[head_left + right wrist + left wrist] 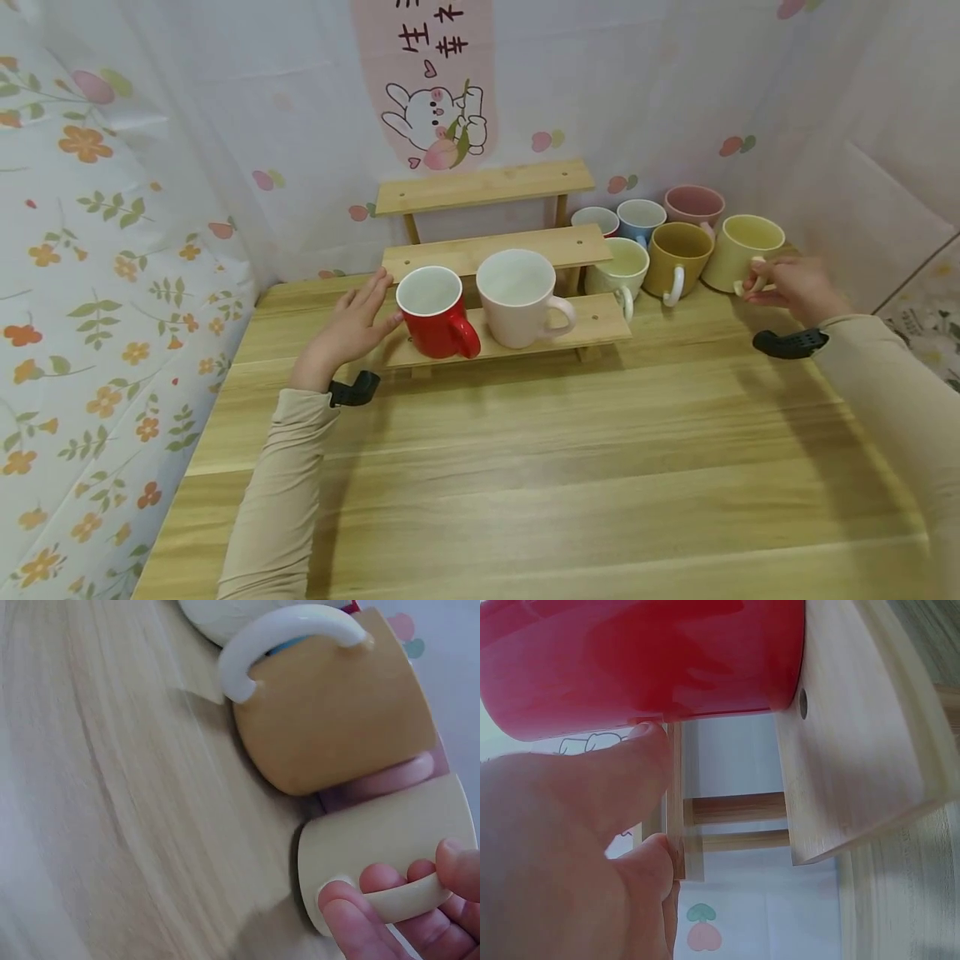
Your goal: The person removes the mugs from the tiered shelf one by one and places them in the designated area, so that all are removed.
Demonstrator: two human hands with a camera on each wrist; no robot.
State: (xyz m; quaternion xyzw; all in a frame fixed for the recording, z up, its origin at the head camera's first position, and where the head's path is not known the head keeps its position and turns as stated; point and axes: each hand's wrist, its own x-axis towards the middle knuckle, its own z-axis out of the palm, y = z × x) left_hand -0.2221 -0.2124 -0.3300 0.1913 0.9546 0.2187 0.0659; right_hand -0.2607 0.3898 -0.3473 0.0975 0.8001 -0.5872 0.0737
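Observation:
At the left end of the wooden tiered rack, my left hand (354, 327) has its fingers extended against the middle shelf (495, 250). Its thumb touches the side of a red mug (652, 664) in the left wrist view. That red mug stands on the lowest shelf, beside a pale pink mug (513, 310). At the right, my right hand (798, 287) holds the handle of a pale yellow mug (375, 847), with fingers curled round it in the right wrist view. The yellow mug stands at the right end of a group of mugs on the table.
Beside the yellow mug stand a mustard mug (678, 254) with a white handle, a cream mug (618, 267), a pink mug (693, 204) and a blue mug (641, 218). The rack's top shelf (483, 187) is behind. Patterned curtains (285, 100) border the wooden table (525, 483).

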